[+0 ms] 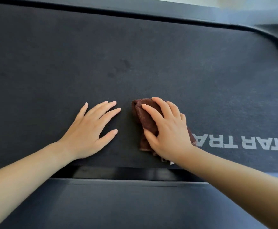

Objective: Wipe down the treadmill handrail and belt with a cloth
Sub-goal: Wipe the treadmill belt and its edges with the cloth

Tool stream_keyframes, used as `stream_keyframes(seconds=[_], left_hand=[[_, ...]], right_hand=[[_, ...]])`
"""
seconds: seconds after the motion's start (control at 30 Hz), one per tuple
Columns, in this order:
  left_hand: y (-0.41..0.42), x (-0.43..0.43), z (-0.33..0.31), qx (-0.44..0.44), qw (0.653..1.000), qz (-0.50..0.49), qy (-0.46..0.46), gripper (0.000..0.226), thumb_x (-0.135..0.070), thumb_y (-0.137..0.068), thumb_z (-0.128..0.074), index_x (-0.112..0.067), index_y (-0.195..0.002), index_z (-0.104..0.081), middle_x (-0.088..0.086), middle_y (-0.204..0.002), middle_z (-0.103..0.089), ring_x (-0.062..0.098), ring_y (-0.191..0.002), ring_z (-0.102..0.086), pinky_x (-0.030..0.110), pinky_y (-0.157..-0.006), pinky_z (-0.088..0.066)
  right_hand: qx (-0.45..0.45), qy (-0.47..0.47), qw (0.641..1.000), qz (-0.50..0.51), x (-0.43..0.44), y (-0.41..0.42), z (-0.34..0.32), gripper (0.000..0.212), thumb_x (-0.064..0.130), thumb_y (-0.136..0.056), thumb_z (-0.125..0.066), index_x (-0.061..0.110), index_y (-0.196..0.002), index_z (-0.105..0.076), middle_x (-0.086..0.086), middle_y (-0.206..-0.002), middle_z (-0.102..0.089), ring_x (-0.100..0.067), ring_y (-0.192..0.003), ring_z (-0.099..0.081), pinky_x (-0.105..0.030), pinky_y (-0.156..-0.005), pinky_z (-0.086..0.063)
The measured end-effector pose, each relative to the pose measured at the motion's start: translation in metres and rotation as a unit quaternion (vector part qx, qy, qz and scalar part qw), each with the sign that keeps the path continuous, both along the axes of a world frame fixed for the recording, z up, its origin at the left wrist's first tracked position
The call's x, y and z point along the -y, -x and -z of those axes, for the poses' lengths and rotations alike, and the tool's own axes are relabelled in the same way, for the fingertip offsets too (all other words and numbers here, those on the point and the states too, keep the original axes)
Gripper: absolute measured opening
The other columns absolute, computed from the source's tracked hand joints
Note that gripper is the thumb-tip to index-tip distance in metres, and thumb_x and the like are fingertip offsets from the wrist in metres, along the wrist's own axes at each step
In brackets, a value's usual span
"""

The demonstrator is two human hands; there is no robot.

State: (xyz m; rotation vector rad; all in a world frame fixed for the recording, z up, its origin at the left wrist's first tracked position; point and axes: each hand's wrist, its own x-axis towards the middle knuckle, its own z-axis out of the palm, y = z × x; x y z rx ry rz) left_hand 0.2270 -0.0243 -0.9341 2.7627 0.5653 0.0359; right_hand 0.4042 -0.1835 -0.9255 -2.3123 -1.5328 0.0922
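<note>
My right hand [166,129] lies spread over the bunched brown cloth [145,116], fingers fairly straight, pressing it down rather than clutching it. I think that is so that the weave drags across the belt [135,55]. The cloth sits near the belt's near edge, just beside the white lettering [244,142]. My left hand [88,129] rests flat and empty on the belt beside it, probably bracing me as I lean in. The handrail is out of view.
</note>
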Motion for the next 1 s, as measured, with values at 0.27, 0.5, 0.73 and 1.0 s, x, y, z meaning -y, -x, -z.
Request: stream_keyframes(seconds=[0.27, 0.5, 0.73, 1.0], left_hand=[[-0.027, -0.068, 0.003, -0.005, 0.999, 0.050, -0.020, 0.062, -0.058, -0.088, -0.021, -0.035, -0.145, -0.027, -0.014, -0.153, -0.017, 0.006, -0.142, -0.011, 0.047, -0.115, -0.004], [-0.055, -0.122, 0.014, 0.025, 0.999, -0.021, -0.038, 0.057, -0.052, -0.093, -0.034, -0.029, -0.145, -0.028, -0.006, -0.154, -0.020, 0.014, -0.142, -0.014, 0.049, -0.114, -0.009], [-0.115, -0.181, 0.013, 0.012, 0.998, -0.047, -0.039, 0.054, -0.055, -0.090, -0.033, -0.041, -0.142, -0.028, -0.010, -0.154, -0.020, 0.014, -0.143, -0.009, 0.058, -0.112, -0.004], [-0.120, -0.184, 0.017, 0.026, 0.996, -0.069, -0.047, 0.053, -0.055, -0.089, -0.032, -0.044, -0.140, -0.028, -0.016, -0.152, -0.019, 0.009, -0.142, -0.008, 0.055, -0.113, -0.004]], right_hand=[[-0.001, 0.000, 0.999, 0.053, -0.091, -0.028, 0.000, 0.055, 0.043, -0.086, -0.052, 0.033, -0.138, -0.040, 0.005, -0.148, -0.030, -0.024, -0.132, -0.024, -0.051, -0.099, -0.032], [-0.005, -0.038, 0.999, 0.025, -0.092, -0.044, 0.004, 0.055, 0.046, -0.082, -0.051, 0.033, -0.135, -0.046, 0.004, -0.142, -0.039, -0.024, -0.128, -0.033, -0.048, -0.093, -0.037], [0.016, -0.036, 0.994, 0.099, -0.192, -0.112, 0.006, 0.052, 0.045, -0.085, -0.052, 0.034, -0.135, -0.044, 0.004, -0.143, -0.038, -0.026, -0.127, -0.033, -0.049, -0.096, -0.035], [-0.009, -0.041, 0.992, 0.122, -0.273, -0.161, 0.009, 0.051, 0.046, -0.085, -0.049, 0.034, -0.135, -0.043, 0.003, -0.143, -0.037, -0.026, -0.128, -0.032, -0.049, -0.099, -0.034]])
